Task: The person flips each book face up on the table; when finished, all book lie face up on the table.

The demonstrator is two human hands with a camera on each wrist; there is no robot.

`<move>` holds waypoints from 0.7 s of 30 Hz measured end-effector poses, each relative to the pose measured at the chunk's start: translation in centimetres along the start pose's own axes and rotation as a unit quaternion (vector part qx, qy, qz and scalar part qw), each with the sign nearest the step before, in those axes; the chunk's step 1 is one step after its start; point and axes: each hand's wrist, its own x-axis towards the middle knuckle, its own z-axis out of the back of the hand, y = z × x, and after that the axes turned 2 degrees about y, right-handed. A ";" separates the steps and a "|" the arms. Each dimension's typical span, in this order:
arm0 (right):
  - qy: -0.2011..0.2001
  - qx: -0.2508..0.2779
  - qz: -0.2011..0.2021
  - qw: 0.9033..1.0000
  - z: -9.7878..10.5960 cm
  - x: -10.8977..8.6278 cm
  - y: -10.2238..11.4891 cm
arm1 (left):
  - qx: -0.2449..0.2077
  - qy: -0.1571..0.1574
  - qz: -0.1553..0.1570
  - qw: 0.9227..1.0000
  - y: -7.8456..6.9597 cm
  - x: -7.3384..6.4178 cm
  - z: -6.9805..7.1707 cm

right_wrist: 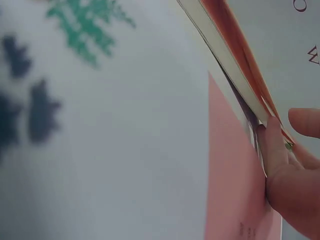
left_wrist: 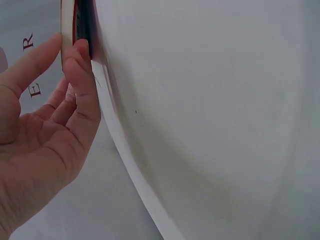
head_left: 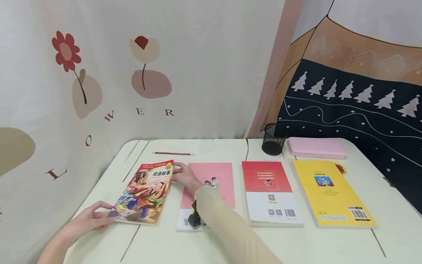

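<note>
1. My left hand (head_left: 87, 222) pinches the near left corner of the colourful book (head_left: 143, 194), thumb on one side, fingers on the other.
2. My right hand (head_left: 186, 178) holds the far right corner with bent fingers.
3. The book is at the left of the bench (head_left: 165, 245), picture side up. I can't tell if all of it touches the bench.
4. I think it's light and a bit bendy. The shiny cover might slip, and pages could crease. Opposite corners seem good to hold, with covers and pages squeezed together.
5. Just to its right lies the pink book (head_left: 211, 176), then the red and white book (head_left: 271, 194), then the yellow book (head_left: 331, 194).
6. Farther back are a pencil (head_left: 173, 153), a black cup (head_left: 273, 143) and a pink case (head_left: 317, 147).
</note>
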 end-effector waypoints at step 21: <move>0.055 -0.051 -0.020 0.997 1.4 -0.2 0.9 | 0.115 -0.081 0.083 0.987 -1.0 0.1 -0.1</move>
